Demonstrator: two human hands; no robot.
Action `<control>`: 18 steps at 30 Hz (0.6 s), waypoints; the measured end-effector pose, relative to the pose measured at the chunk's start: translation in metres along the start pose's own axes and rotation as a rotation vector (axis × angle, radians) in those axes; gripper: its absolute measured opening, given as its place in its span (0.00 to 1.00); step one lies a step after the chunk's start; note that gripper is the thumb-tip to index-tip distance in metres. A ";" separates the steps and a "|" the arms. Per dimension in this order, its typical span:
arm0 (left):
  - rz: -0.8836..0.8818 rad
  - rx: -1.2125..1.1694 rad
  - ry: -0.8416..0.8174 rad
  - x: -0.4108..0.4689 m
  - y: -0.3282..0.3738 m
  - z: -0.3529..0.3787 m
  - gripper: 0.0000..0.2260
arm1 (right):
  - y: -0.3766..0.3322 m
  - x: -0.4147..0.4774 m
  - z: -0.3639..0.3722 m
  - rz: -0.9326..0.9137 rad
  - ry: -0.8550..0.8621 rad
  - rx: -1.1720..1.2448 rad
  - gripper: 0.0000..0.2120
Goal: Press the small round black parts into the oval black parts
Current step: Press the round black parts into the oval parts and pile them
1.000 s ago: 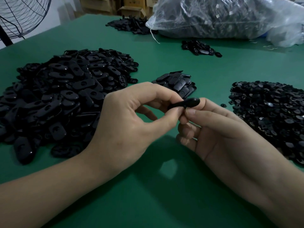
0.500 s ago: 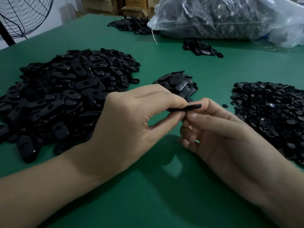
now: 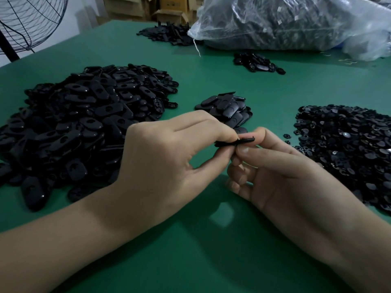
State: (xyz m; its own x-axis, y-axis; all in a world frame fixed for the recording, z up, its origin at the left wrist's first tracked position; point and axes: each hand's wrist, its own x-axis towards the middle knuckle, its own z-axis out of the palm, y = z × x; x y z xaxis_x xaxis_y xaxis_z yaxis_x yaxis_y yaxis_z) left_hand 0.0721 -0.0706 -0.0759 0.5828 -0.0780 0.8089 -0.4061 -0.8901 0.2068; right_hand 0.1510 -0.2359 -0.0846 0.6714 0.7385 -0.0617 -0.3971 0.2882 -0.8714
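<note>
Fingers (image 3: 211, 125) of the left hand (image 3: 165, 161) and the right hand (image 3: 285, 176) thumb and forefinger pinch one oval black part (image 3: 234, 142) edge-on, above the centre of the green table (image 3: 190, 261). Heap of oval parts (image 3: 84, 115) at 9 o'clock; small round parts (image 3: 349, 149) at 3; plastic bag (image 3: 296, 24) and cardboard boxes (image 3: 169, 9) at 12; fan (image 3: 27, 22) at 10. Since a second ago, the left fingers have flattened onto the part.

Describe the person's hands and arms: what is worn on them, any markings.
Nothing is worn. The left hand and right hand are bare, with no gloves, rings or tape. The left forearm and right forearm show no sleeve, watch or bracelet up to the frame edge. The right thumbnail is short and unpainted.
</note>
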 end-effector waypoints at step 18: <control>-0.434 -0.308 -0.196 0.002 -0.010 0.012 0.15 | -0.002 0.004 -0.006 -0.263 0.234 -0.548 0.11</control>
State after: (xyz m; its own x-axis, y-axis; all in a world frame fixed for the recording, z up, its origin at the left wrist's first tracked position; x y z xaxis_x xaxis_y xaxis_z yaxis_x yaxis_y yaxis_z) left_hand 0.0861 -0.0679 -0.0827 0.8499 0.1578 0.5027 -0.2698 -0.6892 0.6724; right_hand 0.1577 -0.2370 -0.0862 0.8458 0.5157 0.1367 0.1339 0.0430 -0.9901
